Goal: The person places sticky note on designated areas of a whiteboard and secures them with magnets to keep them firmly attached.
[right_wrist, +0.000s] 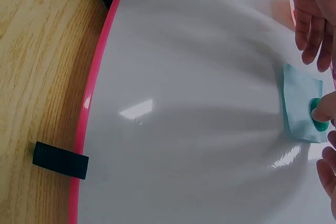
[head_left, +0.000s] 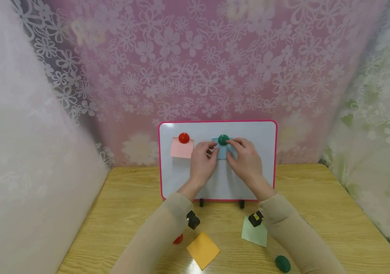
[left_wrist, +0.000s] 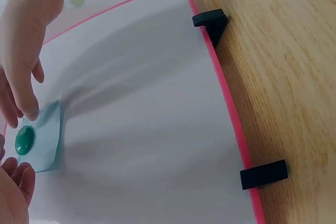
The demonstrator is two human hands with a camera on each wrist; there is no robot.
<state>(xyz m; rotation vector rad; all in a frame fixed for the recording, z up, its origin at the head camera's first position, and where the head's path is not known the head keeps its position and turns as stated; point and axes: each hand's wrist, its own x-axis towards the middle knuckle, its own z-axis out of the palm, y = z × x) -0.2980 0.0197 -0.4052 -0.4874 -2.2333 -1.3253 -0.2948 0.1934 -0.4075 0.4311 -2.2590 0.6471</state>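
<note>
A green round magnet sits on the upper part of a blue sticky note against a white board with a pink edge. My right hand touches the magnet's right side with one fingertip, its thumb lower beside the note. My left hand is at the note's left side, fingers loosely bent and apart from the magnet. In the left wrist view, the magnet shows between the two hands. A fingertip covers part of the magnet in the right wrist view.
A red magnet holds a pink note on the board's left. Black feet support the board. On the wooden table lie an orange note, a green note, a green magnet and a partly hidden red magnet.
</note>
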